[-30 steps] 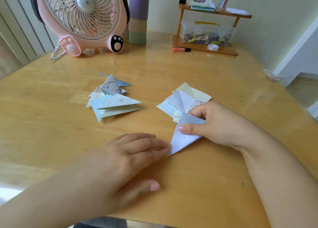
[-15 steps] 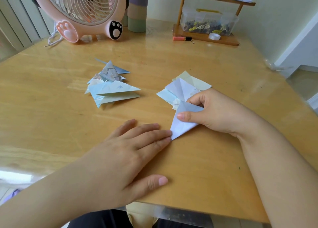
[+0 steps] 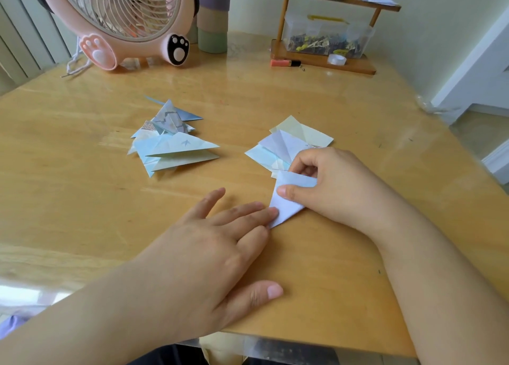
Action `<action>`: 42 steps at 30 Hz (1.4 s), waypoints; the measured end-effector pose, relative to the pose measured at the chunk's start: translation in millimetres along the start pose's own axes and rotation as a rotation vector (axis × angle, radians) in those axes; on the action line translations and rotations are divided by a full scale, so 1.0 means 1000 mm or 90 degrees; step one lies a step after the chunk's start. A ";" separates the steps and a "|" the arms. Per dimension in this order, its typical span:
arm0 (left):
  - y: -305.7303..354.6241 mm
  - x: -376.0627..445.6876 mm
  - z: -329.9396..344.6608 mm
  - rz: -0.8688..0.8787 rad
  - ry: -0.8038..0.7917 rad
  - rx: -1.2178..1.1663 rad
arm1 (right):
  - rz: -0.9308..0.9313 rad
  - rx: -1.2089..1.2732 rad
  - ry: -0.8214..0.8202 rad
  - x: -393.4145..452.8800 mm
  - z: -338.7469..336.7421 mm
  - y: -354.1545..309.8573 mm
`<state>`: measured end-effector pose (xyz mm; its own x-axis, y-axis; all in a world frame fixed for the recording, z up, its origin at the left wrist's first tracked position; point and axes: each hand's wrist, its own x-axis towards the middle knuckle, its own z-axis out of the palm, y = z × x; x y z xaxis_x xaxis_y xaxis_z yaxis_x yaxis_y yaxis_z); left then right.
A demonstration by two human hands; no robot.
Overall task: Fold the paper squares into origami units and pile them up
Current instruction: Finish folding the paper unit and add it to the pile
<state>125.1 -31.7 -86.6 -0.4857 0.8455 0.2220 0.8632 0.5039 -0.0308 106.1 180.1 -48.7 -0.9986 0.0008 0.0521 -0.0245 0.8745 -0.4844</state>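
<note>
Both hands meet the folded paper (image 3: 286,199): left hand (image 3: 209,243) presses its tip with flat fingers, right hand (image 3: 330,183) pinches it.

On your table (image 3: 82,199), folded units (image 3: 170,144) lie left, paper squares (image 3: 289,144) right; fan (image 3: 124,20) far left, shelf (image 3: 325,59) far right.

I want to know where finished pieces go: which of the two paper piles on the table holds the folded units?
The left pile, out beyond the left hand: its papers are folded triangles. The pile by the right hand is flat squares.
</note>
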 end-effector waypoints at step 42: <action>-0.002 -0.003 0.006 -0.040 0.002 -0.080 | 0.014 -0.039 -0.083 -0.005 -0.006 -0.001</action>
<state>124.0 -34.4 -93.2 -0.5396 0.8121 0.2220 0.8413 0.5301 0.1058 111.1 182.1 -43.6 -0.9965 -0.0393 -0.0733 -0.0039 0.9027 -0.4303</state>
